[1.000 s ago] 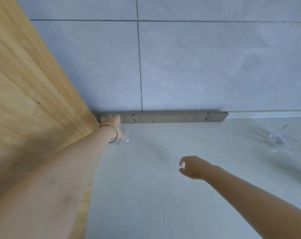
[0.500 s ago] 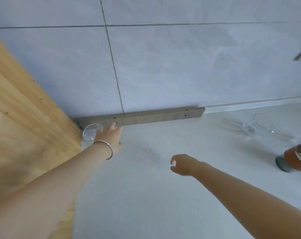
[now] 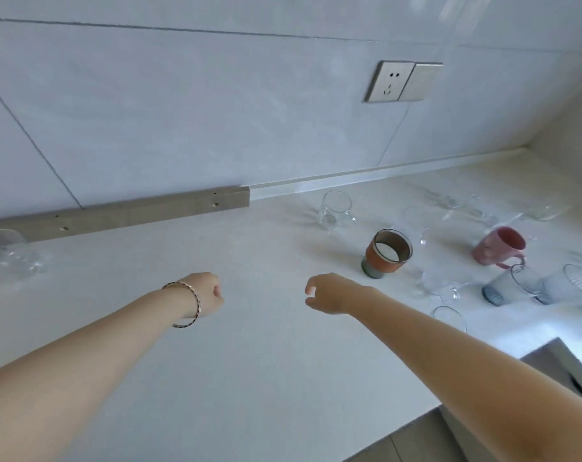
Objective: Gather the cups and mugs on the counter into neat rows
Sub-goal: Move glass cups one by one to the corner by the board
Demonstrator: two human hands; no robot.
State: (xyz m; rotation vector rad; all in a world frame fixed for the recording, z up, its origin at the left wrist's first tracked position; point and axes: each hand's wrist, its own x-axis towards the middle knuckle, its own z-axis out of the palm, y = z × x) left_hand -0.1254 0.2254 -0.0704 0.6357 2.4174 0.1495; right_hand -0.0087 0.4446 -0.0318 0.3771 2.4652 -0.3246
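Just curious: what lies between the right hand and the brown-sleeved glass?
Head view: only bare counter separates the right hand from the brown-sleeved glass.

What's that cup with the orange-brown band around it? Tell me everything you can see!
The round cup with the orange-brown band stands upright on the white counter, right of the middle. The band, which looks like leather, wraps its wall; below it shows a dark grey base. Its mouth is open and it looks empty. No hand touches it: the right hand hangs to its left, apart. A clear glass stands just behind it; whether they touch, I cannot tell.
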